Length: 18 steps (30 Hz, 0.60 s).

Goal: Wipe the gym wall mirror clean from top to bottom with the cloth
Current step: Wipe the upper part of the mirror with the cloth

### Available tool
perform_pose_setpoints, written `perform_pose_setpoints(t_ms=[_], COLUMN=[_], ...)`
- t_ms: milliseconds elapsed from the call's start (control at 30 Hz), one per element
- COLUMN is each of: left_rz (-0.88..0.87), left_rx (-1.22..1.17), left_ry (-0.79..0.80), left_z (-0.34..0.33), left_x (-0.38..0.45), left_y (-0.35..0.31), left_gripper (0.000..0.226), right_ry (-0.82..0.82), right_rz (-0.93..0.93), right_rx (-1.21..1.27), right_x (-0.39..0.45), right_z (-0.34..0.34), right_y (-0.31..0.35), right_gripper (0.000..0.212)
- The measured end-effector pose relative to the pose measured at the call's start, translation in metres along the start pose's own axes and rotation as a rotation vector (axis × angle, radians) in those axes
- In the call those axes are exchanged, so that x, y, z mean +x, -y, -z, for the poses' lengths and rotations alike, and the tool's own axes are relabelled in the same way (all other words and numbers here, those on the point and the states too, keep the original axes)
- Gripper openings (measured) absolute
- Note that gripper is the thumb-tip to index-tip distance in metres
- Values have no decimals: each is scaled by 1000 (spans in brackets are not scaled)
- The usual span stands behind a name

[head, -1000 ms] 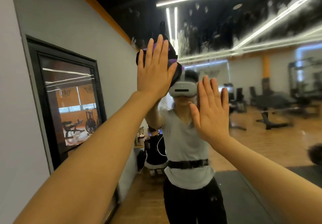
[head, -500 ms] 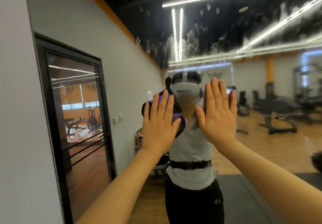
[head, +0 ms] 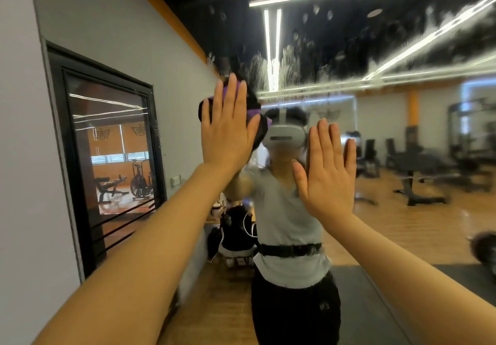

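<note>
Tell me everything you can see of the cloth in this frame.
The cloth is a soft, bunched fabric, purple with black parts. The left hand presses it flat-fingered against the mirror, just below the streaky smears on the upper glass. Most of it is hidden behind the palm; folds stick out above the fingertips and past the thumb side. Its full shape cannot be told.

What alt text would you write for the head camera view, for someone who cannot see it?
Seen from the wearer's head, a person's left hand presses a purple cloth flat against a gym wall mirror, while the right hand rests open on the glass beside it. White smears streak the mirror above the cloth, and a dark-framed window sits in the grey wall to the left.
</note>
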<state>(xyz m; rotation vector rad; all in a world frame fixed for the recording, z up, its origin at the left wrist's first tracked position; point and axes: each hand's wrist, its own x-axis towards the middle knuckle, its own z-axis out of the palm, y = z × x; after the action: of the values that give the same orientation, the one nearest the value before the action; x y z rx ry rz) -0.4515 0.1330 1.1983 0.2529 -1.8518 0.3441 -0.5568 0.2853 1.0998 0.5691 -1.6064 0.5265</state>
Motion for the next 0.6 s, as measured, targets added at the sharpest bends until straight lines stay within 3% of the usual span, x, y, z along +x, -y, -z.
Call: perform_pose_setpoints(t_ms=[233, 600], left_rz=[28, -10], left_rx=[-45, 40], left_ry=[-46, 29], left_z=[-7, -46], left_x=[-2, -151], left_y=[-1, 0], left_gripper=[69, 67], right_ry=[3, 19], right_rz=[2, 3], right_rx=[-9, 5], right_x=[1, 0], right_z=[-1, 0], right_y=[1, 1], right_gripper=[72, 72])
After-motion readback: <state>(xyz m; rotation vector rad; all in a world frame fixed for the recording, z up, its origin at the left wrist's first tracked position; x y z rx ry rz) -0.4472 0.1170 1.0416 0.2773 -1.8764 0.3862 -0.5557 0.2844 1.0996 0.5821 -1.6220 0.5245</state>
